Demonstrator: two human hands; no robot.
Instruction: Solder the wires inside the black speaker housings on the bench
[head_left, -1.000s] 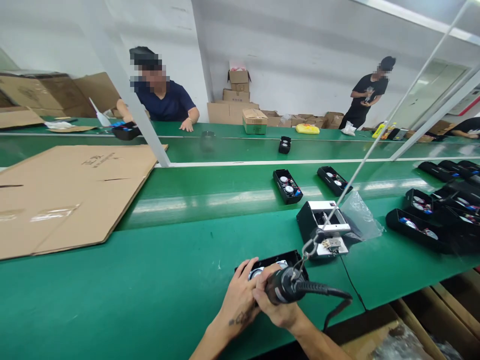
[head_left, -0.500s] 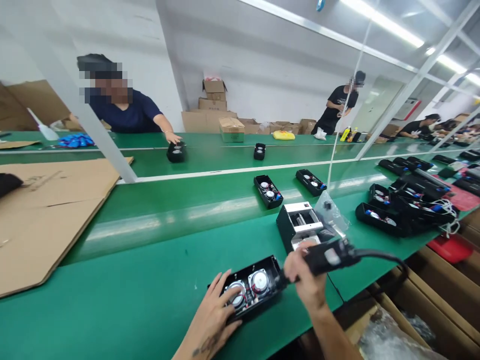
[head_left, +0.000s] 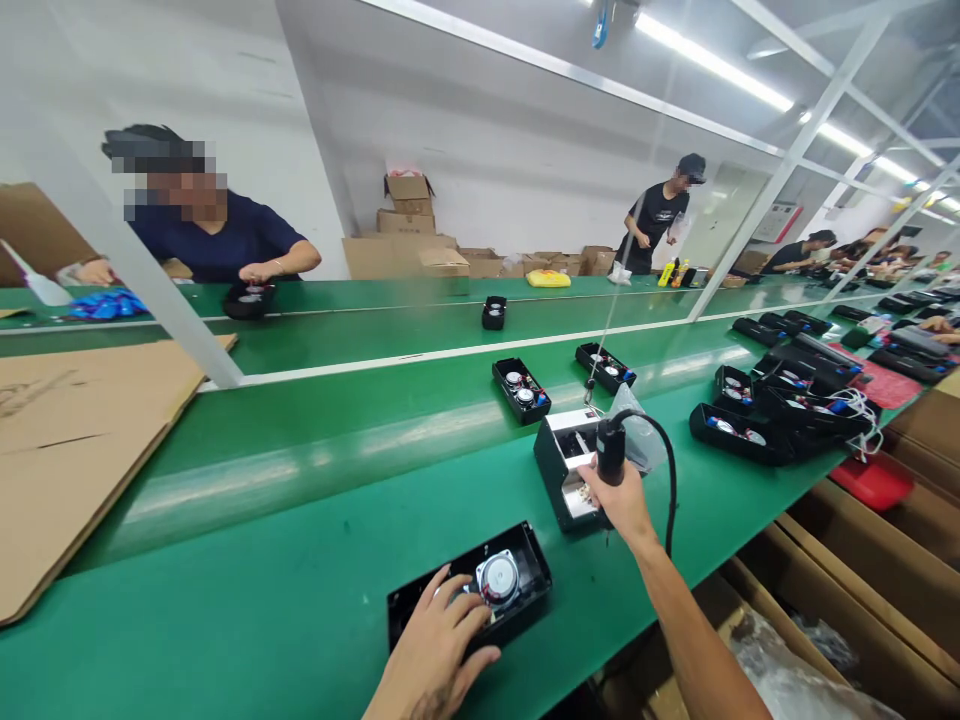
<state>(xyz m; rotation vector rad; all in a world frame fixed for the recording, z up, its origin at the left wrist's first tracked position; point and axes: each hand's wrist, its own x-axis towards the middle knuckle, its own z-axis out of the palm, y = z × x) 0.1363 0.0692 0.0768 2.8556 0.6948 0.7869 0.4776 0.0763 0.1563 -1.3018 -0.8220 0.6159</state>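
A black open speaker housing (head_left: pixel 517 585) with round speaker drivers lies on the green conveyor table (head_left: pixel 300 560) near its front edge. My left hand (head_left: pixel 435 650) rests on the housing's left part, fingers spread over it. My right hand (head_left: pixel 619 500) is closed round a black corded electric screwdriver (head_left: pixel 609 452), held upright over a black and white screw dispenser box (head_left: pixel 566 465). The tool's cable loops to the right and a thin suspension line rises from it.
More open speaker housings (head_left: pixel 521 388) lie on the belt, with a pile (head_left: pixel 780 415) at the right. A flat cardboard sheet (head_left: pixel 82 430) lies on the left. A seated person (head_left: pixel 202 235) works across the table; another stands far back. Cartons (head_left: pixel 862 580) line the near right edge.
My right hand lifted the screwdriver off the housing and carried it right, over the dispenser box. My left hand stayed on the housing. The view swung left and up.
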